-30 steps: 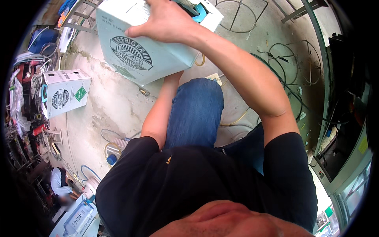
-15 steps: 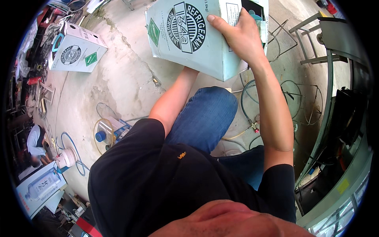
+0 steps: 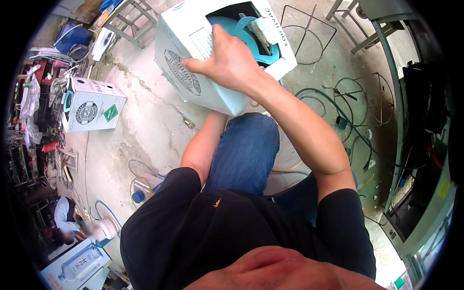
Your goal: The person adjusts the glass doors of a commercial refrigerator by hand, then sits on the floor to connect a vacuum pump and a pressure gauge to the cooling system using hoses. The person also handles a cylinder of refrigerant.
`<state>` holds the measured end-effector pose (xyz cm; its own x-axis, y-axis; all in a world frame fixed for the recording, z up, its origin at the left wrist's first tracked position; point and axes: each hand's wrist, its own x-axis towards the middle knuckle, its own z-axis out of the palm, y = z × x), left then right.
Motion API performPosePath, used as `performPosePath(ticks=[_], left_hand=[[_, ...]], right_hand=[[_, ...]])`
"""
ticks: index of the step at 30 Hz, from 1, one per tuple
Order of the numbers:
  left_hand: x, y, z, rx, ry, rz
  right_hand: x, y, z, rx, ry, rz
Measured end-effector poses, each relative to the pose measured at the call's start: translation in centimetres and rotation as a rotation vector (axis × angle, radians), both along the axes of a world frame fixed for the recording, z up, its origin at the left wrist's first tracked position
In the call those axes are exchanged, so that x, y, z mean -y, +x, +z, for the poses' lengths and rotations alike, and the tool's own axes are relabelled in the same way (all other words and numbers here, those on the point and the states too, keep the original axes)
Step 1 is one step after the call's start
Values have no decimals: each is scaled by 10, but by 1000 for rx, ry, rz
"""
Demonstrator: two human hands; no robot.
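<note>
A white cardboard box (image 3: 169, 34) with a round black print is tilted in front of me above the floor. Through the dark cutout in its top shows a turquoise gas cylinder (image 3: 244, 29) with a ring handle. A pale folded piece (image 3: 261, 35) sits beside that handle. My right hand (image 3: 229, 60) grips the box by the cutout's edge, thumb spread over the printed side and fingertips at the opening. My left forearm (image 3: 205, 142) runs beneath the box, which hides the left hand. My bent knee (image 3: 249, 154) is just below the box.
Another similar white box (image 3: 94, 104) stands at the left. Hoses (image 3: 357, 130) and a wire stand (image 3: 309, 34) lie on the right. A blue-capped container (image 3: 138, 195) is by my left side. Another person (image 3: 65, 217) crouches far left. A grey cabinet (image 3: 430, 227) borders the right.
The box has shifted left and turned, so its top cutout and the turquoise cylinder now face me more. My right hand has moved left with it. My view has shifted too.
</note>
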<state>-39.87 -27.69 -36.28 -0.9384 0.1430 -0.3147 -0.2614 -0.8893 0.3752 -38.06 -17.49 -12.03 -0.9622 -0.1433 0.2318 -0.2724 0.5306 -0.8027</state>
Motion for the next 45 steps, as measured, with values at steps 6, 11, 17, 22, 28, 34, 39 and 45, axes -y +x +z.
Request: performPosePath(ticks=[6, 11, 17, 22, 28, 34, 39, 45], left_hand=[[14, 23, 2, 17, -68, -20], [16, 26, 12, 5, -134, -15], [8, 13, 35, -40, -208, 13], [5, 2, 60, -77, -248, 61], [-3, 10, 76, -102, -306, 85], [-10, 25, 65, -85, -301, 102], [-3, 33, 58, -79, -293, 130], [-6, 35, 49, -74, -281, 123]], right_hand=[[7, 27, -9, -25, -235, 89], [0, 41, -7, -59, -382, 84], [-23, 54, 19, -47, -266, 12], [-31, 53, 32, -245, -394, -64], [-39, 69, 46, -352, -399, -113], [-49, 78, 41, -241, -333, -15], [-45, 79, 35, -246, -328, 8], [-36, 70, 24, -309, -348, -40]])
